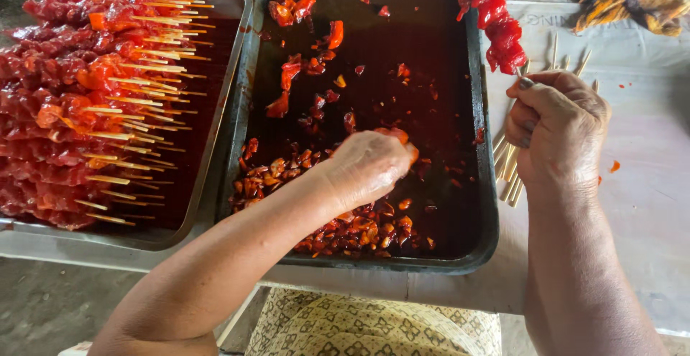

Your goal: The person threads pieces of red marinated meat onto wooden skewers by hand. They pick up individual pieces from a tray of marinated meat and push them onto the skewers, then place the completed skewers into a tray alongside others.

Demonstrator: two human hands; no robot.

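Note:
My left hand (pixel 370 165) reaches into a dark metal tray (pixel 483 183) of red marinated meat pieces (pixel 345 230), fingers closed on a piece of meat at the tray's middle. My right hand (pixel 553 126) is shut on a wooden skewer loaded with red meat chunks (pixel 496 22), held upright over the tray's right rim, along with a bundle of bare skewers (pixel 507 165) in the same fist. Loose meat pieces (pixel 291 7) lie scattered in the sauce toward the far end.
A second metal tray (pixel 215 112) on the left is stacked with several finished meat skewers (pixel 86 97), sticks pointing right. A grey table surface (pixel 647 183) lies to the right, with a patterned cloth (pixel 632 0) at the far right corner. Patterned fabric (pixel 374 324) covers my lap.

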